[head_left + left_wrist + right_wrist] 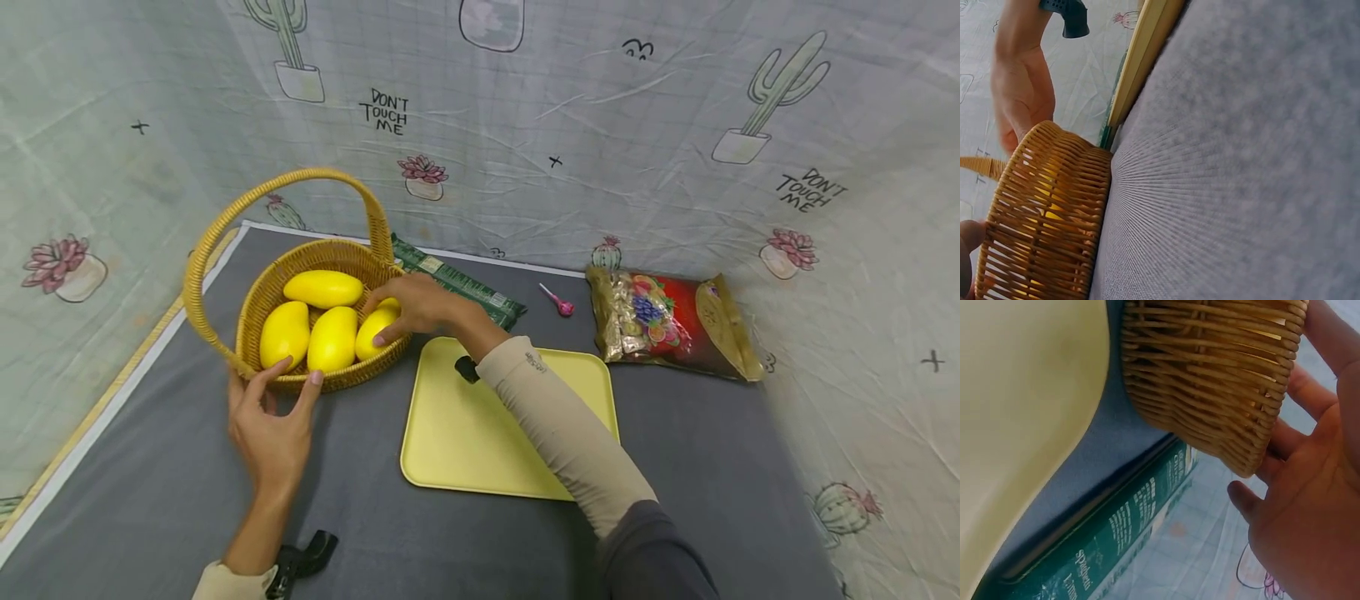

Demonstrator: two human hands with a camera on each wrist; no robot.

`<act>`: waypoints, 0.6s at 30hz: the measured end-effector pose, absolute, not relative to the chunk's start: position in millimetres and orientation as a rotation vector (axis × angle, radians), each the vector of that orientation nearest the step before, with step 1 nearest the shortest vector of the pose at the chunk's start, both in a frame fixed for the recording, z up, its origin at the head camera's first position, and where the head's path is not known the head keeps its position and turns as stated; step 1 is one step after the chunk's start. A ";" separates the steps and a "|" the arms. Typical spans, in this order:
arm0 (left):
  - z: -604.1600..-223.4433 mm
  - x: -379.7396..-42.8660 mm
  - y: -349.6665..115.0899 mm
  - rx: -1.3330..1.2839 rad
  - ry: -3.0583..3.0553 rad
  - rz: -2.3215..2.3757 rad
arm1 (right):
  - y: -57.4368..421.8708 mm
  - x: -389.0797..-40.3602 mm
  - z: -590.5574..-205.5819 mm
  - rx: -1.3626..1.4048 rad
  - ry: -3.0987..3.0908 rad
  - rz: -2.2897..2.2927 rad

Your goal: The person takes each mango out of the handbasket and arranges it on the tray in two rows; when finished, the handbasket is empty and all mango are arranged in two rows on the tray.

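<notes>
A yellow wicker basket [348, 377] with a tall hoop handle stands at the left of the table and holds several yellow mangoes [332, 339]. At its near left rim, my left hand [273, 429] grips the basket's edge between thumb and fingers; the left wrist view shows the woven side [1054, 206] close up. My right hand [422, 304] reaches over the right rim, its fingers and thumb curled round the rightmost mango [369, 340]. From the right wrist, the basket wall [1210, 375] hides that mango.
Right of the basket lies a yellow tray [457, 442], partly under my right forearm. Behind it are a green spaghetti packet [480, 293], a pink lollipop [562, 307] and a red and gold bag of sweets [667, 325]. A printed cloth [540, 108] hangs along the back.
</notes>
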State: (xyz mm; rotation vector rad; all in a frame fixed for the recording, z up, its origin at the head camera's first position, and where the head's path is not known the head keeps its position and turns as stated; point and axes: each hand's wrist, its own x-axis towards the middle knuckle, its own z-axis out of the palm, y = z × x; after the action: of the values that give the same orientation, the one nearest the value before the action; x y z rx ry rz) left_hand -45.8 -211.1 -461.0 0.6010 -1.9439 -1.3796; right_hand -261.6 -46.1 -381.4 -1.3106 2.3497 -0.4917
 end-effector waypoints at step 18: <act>-458.3 -40.4 -209.9 0.658 -1.955 -1.332 | -37.9 -255.7 -380.8 -1.344 2.342 -0.760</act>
State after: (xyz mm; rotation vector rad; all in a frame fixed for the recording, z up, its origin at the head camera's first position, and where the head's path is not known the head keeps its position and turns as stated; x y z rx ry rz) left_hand -40.4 -209.9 -458.3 0.6576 -1.9546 -1.3319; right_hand -255.7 -37.9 -380.8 -1.3441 2.3423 -0.7596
